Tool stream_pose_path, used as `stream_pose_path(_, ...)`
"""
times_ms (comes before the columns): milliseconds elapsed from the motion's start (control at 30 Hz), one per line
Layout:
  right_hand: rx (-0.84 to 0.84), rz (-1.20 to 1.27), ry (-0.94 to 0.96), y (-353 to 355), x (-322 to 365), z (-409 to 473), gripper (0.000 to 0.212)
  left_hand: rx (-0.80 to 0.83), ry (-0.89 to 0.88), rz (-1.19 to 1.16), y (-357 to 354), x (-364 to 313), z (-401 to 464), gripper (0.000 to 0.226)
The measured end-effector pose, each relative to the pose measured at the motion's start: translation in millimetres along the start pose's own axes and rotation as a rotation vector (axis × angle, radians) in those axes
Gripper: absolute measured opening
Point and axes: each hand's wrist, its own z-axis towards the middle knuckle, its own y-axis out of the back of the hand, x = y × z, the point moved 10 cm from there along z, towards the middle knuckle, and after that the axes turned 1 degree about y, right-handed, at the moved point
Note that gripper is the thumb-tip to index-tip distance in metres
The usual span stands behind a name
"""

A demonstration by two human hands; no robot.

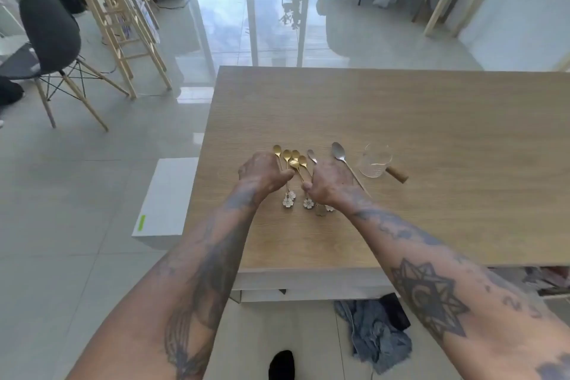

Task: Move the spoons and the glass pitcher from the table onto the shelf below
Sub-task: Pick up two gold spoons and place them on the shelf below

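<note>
On the wooden table [431, 120], a long silver spoon [340, 155] lay just beside the glass pitcher [374, 163], the pitcher at three o'clock of it, wooden handle pointing toward four o'clock. A white box [163, 200] stood on the floor at nine o'clock of the table. The gold spoons [291, 159] lay bunched between both hands, stems partly hidden. The left hand [262, 174] was curled over their stems; the right hand [327, 183] pinched one stem. Actual grip of the left fingers could not be confirmed.

No readable text or labels
</note>
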Motion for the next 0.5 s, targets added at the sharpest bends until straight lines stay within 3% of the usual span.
stream_pose_path(200, 0.012, 0.002, -0.114, -6.0, -6.8, 3.6, 0.023, 0.038, 0.106, -0.052, -9.0, 15.0, 9.0, 0.029)
stream_pose_path(333, 0.019, 0.015, -0.149, -8.2, -9.1, 7.0, 0.029, 0.032, 0.166, -0.069, -6.1, 21.0, 13.0, 0.026)
stream_pose_path(500, 0.007, 0.067, -0.125, -10.4, -5.9, 5.7, 0.018, 0.006, 0.208, -0.078, -7.2, 25.9, 12.4, 0.028)
